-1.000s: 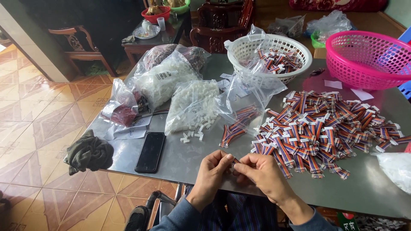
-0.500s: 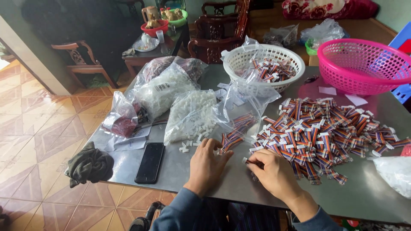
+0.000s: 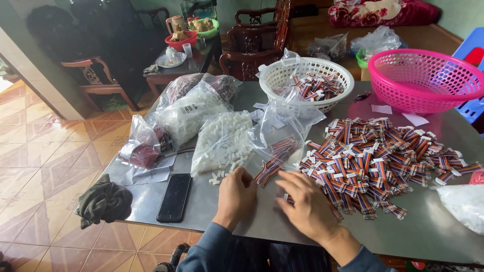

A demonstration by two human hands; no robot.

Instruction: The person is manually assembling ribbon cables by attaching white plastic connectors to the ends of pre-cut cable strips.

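Grey metal sheet covers the counter (image 3: 433, 226), and on it both hands work at the near edge. The left hand (image 3: 236, 195) lies knuckles-up, fingers curled down beside the few loose white connector housings (image 3: 222, 173) spilled from a clear bag (image 3: 222, 141); what sits under its fingertips, if anything, cannot be told, since the back of the hand hides them. The right hand (image 3: 306, 202) is spread wide and flat, fingers fanned toward the big heap of striped ribbon-cable pieces (image 3: 375, 166), its tips touching or just short of the nearest ones. Between the hands, a small bundle of bare striped cables (image 3: 269, 168) pokes out of another clear bag. By the look of it, the step in hand is picking up one cable and one housing to join; the next move would call for a fine pinch on a single piece, separated from its neighbours, and for lining up small ends that are too tiny to make out here. A white basket (image 3: 307, 80) behind holds more finished-looking pieces, a pink basket (image 3: 423, 78) stands to the right, a black phone (image 3: 174, 197) and a dark cloth (image 3: 105, 201) lie to the left. The bag at the right edge is cut off.
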